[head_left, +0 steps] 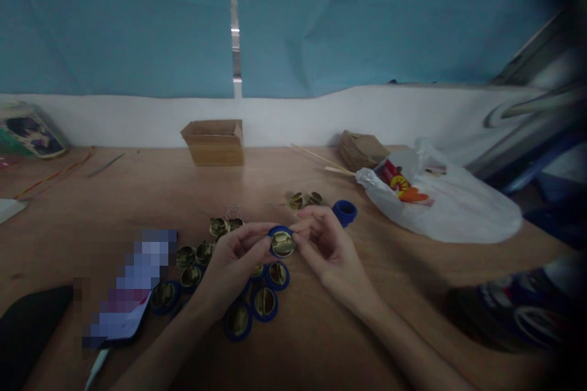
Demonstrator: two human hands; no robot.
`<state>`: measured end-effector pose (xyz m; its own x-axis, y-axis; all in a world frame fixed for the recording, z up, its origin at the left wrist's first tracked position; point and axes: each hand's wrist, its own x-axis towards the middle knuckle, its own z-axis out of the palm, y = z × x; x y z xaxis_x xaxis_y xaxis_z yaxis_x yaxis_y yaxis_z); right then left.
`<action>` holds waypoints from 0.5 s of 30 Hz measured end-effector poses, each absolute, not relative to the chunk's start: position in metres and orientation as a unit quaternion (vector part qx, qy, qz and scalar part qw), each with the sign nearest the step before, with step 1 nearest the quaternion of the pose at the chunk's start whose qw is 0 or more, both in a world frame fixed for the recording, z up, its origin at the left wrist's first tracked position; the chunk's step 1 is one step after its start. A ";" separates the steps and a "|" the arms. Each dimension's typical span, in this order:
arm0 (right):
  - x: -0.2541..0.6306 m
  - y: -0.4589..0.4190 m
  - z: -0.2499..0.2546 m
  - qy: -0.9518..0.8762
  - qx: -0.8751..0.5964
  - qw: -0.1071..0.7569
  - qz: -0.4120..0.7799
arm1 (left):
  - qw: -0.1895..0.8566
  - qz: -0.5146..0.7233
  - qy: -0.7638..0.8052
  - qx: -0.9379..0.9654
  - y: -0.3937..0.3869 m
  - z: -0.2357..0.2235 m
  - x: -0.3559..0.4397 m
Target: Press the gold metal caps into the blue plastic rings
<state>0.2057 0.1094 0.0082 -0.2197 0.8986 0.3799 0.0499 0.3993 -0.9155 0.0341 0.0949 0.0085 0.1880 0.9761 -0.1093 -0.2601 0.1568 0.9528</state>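
Head view: both bare hands meet over a wooden table [321,336], holding one blue-rimmed disc [282,242] with a gold-coloured metal face between them. Left hand [243,256]: thumb and fingers closed on the disc's left edge, with the thumb on the near side. Right hand [328,250]: thumb and index finger at the disc's right edge; whether they pinch it firmly or only touch it cannot be told. Disc position: raised above the table, metal face turned toward the camera. Below and to the left of the hands lies a loose group of similar discs [265,303], some with blue rims, partly covered by the left hand and forearm. Gold-coloured metal pieces [185,256] lie left of the left hand, and two more metal pieces [296,200] lie beyond the hands. Just beside the right hand, on its far side: blue rings [344,212], apparently stacked. Left of the group: a phone [132,293], screen pixelated, with a white cable [96,369] at its near end. Far side of table: an open cardboard box [216,145] near the white wall base, and a brown paper package [362,148] farther right. Right side: a white plastic bag [458,201] with red and orange items on it or inside; nearer, a dark, blurred object [513,311] with blue and white markings.
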 end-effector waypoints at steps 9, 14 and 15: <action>0.209 0.111 0.010 -0.643 -0.386 0.533 0.390 | 0.660 0.471 0.385 0.442 0.095 0.002 0.037; 0.208 0.110 0.011 -0.637 -0.382 0.533 0.406 | 0.633 0.486 0.387 0.462 0.093 0.005 0.037; 0.208 0.109 0.011 -0.641 -0.383 0.530 0.403 | 0.626 0.493 0.388 0.464 0.093 0.005 0.037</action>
